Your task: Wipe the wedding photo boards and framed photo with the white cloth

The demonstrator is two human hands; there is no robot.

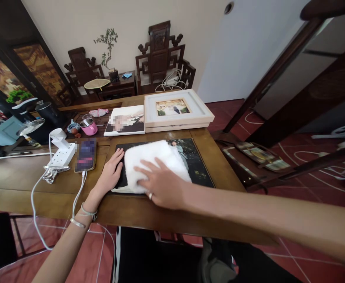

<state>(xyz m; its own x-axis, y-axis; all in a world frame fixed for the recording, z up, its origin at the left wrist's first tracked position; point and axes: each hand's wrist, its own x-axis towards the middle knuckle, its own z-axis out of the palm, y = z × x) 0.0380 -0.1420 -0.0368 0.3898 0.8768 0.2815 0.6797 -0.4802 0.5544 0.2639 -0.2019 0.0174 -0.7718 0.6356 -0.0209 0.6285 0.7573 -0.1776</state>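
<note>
In the head view, the photo point(198, 163) lies on the table point(125, 210), long axis left to right, its figure's head toward the far edge. The right hand point(165, 184), fingers spread, lies on the cloth point(145, 152) covering it; the left hand point(112, 173) rests fingers extended at its left edge.

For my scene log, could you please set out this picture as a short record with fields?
Left hand: at the left edge of the dark photo panel
Right hand: fingers spread on the white cloth
Cloth position: on the panel, covering part of it
Beyond panel: canvas print, pale-framed picture
Left side: phone with cable, power strip, pink mug
Surface: wooden table
</note>
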